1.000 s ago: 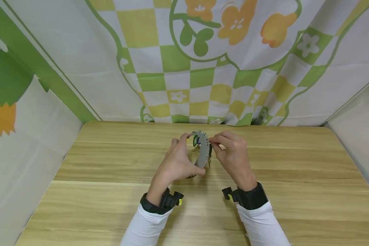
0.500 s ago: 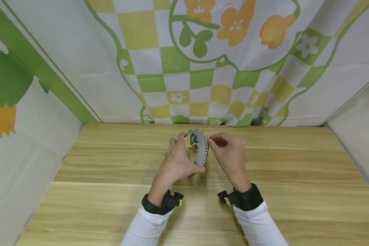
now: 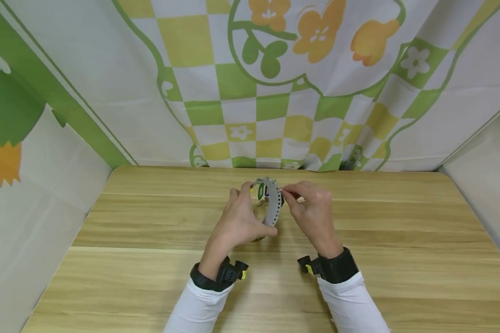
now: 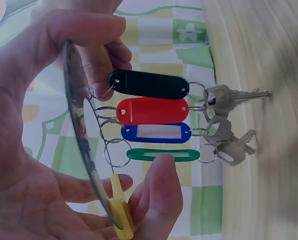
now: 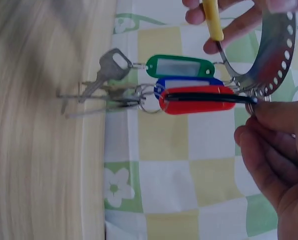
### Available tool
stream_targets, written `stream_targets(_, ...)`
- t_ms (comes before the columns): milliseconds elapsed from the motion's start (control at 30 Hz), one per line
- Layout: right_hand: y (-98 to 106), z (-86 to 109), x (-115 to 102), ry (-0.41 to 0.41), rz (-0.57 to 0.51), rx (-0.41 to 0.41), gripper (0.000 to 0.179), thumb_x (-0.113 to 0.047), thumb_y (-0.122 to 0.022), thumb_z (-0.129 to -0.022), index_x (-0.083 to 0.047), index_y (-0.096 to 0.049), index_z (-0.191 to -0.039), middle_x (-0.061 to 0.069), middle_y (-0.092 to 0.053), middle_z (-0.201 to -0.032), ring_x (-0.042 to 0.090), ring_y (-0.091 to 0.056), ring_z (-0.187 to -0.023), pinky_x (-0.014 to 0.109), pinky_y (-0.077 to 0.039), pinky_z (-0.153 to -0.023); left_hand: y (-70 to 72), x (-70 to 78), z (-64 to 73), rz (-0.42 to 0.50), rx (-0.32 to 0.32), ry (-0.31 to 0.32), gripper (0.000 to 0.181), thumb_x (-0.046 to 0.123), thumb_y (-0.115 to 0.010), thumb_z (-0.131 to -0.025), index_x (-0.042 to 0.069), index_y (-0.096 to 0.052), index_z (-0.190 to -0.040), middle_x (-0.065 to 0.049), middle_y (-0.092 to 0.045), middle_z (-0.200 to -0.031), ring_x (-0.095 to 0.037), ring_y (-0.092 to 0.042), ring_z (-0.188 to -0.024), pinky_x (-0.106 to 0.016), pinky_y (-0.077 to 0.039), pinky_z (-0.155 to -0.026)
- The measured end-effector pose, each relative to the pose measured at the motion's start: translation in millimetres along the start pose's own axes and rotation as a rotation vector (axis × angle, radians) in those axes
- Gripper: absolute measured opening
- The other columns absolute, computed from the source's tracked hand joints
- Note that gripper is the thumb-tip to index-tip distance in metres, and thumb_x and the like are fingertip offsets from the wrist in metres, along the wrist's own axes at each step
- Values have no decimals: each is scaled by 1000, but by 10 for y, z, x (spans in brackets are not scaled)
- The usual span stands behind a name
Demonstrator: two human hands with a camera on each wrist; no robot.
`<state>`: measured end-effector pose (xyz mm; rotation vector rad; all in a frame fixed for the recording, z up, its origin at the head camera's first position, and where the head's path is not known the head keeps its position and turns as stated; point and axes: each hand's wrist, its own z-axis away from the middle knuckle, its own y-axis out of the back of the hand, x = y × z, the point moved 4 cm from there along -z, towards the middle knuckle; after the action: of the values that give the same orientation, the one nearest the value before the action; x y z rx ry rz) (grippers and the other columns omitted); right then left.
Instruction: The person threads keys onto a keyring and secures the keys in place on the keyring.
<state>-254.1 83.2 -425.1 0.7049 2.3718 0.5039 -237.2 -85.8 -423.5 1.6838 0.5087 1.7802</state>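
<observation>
My left hand [image 3: 241,222] grips a curved metal key ring [image 3: 273,208] with a row of holes along its edge, fingers and thumb spread round it. A yellow piece [image 4: 120,212] sits at one end of it. Oval key tags hang there by small split rings: red [image 4: 154,111], blue [image 5: 161,86] and green [image 5: 179,66]. Beside them, a black key tag [image 4: 149,84] hangs from the split ring that my right hand [image 3: 314,215] pinches at the metal edge. Whether this split ring is threaded on, I cannot tell. Keys [image 4: 224,97] dangle from the tags.
The wooden table [image 3: 150,277] lies under both hands. A checked, flowered curtain [image 3: 237,106] hangs behind its back edge, and pale cloth [image 3: 496,185] borders the right side. Each wrist wears a black camera strap [image 3: 337,266].
My right hand has shifted slightly left, still pinching at the ring's edge. The metal ring has turned a little, so its row of holes shows more plainly. My left hand keeps its grip.
</observation>
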Motion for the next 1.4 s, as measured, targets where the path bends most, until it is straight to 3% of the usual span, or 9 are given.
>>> stream_targets(400, 24, 4, -22, 92, 20, 40, 12, 8, -83, -77, 0, -78, -83, 10, -72, -76, 21, -70, -65, 35, -57, -59, 25, 7, 14, 19, -45, -6, 117, 30, -94, -63, 4, -28, -156, -30, -38, -148, -47, -47, -129, -58, -46, -98)
stream_targets(700, 2, -3, -63, 85, 42, 77, 13, 10, -84, -75, 0, -77, -82, 11, -71, -75, 21, -69, -63, 34, -57, -59, -1, 39, 22, 24, -1, -9, 117, 28, -94, -62, 3, -29, -155, -25, -44, -134, -39, -55, -108, -50, -51, -89)
stream_targets(800, -13, -8, -63, 30, 48, 56, 11, 7, -83, -78, -1, -77, -83, 11, -72, -76, 21, -69, -64, 34, -57, -60, -4, 37, 17, 15, 16, -12, 118, 27, -94, -62, 2, -27, -156, -26, -43, -135, -38, -55, -106, -49, -51, -89)
stream_targets(1000, -65, 5, -1, -228, -31, 31, 2, -2, -80, -85, 0, -78, -86, 11, -74, -79, 20, -71, -64, 33, -58, -61, -10, 28, -1, 7, 54, -4, 119, 27, -94, -62, 2, -26, -157, -26, -42, -133, -36, -55, -103, -49, -52, -88)
stream_targets(1067, -71, 10, 7, -262, -47, 42, 3, -2, -80, -85, 0, -78, -86, 11, -74, -78, 20, -70, -63, 33, -57, -59, -16, 24, -5, 8, 58, 3, 120, 28, -95, -62, 2, -26, -157, -26, -42, -132, -36, -55, -102, -49, -52, -87)
stream_targets(1167, -62, 7, -1, -214, -53, 55, 2, 2, -79, -84, 0, -78, -84, 11, -75, -79, 20, -71, -64, 33, -58, -60, -20, 20, -9, 5, 58, 5, 121, 28, -96, -61, 3, -26, -157, -25, -42, -132, -36, -55, -104, -49, -52, -87)
stream_targets(1400, -21, -3, -11, 20, -17, 6, 11, 9, -82, -78, -1, -77, -82, 9, -71, -74, 19, -67, -63, 35, -56, -58, -3, 18, -2, -14, 23, -4, 122, 28, -97, -60, 4, -26, -157, -25, -43, -133, -37, -55, -106, -50, -51, -90)
